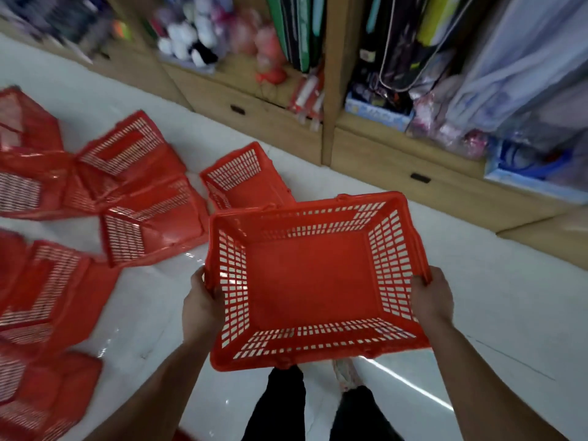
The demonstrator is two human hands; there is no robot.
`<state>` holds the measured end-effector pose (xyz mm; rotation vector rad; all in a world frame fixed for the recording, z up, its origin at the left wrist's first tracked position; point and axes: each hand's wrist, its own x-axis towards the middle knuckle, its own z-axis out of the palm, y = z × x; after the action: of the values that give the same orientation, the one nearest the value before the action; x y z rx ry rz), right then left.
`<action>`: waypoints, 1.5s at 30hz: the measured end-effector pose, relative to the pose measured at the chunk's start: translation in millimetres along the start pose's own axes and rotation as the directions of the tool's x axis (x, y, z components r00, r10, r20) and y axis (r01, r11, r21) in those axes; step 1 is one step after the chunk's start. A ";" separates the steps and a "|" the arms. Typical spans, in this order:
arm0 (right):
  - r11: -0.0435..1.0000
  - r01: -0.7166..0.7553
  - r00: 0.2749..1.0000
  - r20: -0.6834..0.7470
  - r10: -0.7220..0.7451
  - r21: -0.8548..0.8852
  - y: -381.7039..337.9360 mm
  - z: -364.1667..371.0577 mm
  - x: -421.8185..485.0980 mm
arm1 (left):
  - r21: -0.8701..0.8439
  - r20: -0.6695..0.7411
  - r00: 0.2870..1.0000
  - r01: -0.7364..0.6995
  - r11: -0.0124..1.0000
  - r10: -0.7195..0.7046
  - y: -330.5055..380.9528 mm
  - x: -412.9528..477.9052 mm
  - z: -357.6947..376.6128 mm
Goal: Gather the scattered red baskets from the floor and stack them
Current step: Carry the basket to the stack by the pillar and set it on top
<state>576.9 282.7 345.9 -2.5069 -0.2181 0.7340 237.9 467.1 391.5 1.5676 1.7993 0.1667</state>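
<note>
Currently you hold one red basket (310, 281) upright and open side up, level above the white floor (477, 297), with your legs showing below it. Your left hand (202, 305) is clenched on the basket's left rim, thumb over the edge and fingers hidden behind the wall. Your right hand (432, 297) is clenched on the right rim in the same way. Item two: a tipped basket (241, 179) lies on the floor just beyond the held basket's far-left corner, its mesh wall facing up. Item three: a cluster of overturned baskets (127, 186) lies on the floor to the left of the held basket, several touching or overlapping; the picture is too blurred there for a sure count. Item four: further baskets (47, 313) lie on the floor at the near left of the held one, also blurred. Item five: wooden shelving (331, 90) with drawers stands beyond the held basket, stocked with plush toys (191, 39) and packaged goods.
</note>
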 end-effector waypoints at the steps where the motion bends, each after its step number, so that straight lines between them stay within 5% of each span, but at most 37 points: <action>1: 0.999 0.031 1.000 0.004 -0.031 0.007 -20.7 -12.0 -14.6 | -0.020 -0.036 0.999 0.013 1.000 -0.014 4.9 -17.5 -26.7; 7: 0.938 0.344 0.914 0.216 -0.345 0.041 -109.9 -44.7 -98.6 | -0.162 -0.373 0.920 0.066 0.985 -0.123 -26.7 -132.1 -143.7; 13: 0.718 0.688 0.615 0.441 -0.654 0.106 -170.8 -17.4 -207.6 | -0.386 -0.641 0.655 0.175 0.906 -0.399 -119.0 -272.6 -211.9; 18: 0.568 0.797 0.375 0.571 -0.730 0.204 -199.1 28.5 -318.5 | -0.540 -0.697 0.419 0.229 0.810 -0.582 -195.0 -370.3 -233.7; 22: 0.439 0.860 0.177 0.655 -0.734 0.260 -206.7 69.8 -418.8 | -0.693 -0.642 0.233 0.231 0.683 -0.731 -257.1 -435.5 -235.4; 26: 0.356 0.898 0.071 0.715 -0.695 0.257 -205.8 113.5 -516.4 | -0.790 -0.564 0.111 0.218 0.573 -0.819 -315.5 -484.9 -241.4; 39: 0.031 0.923 -0.322 0.816 -0.480 0.382 -152.6 268.1 -776.9 | -0.973 -0.198 -0.125 0.143 0.179 -0.972 -466.1 -585.7 -226.6; 45: -0.111 0.917 -0.399 0.874 -0.277 0.383 -120.1 380.6 -838.2 | -0.991 -0.003 -0.213 0.133 -0.026 -0.977 -513.4 -556.6 -195.6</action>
<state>-334.9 308.4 518.3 -0.9829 -2.8139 1.2284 -298.2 -92.2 498.4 -0.9006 2.5070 1.2306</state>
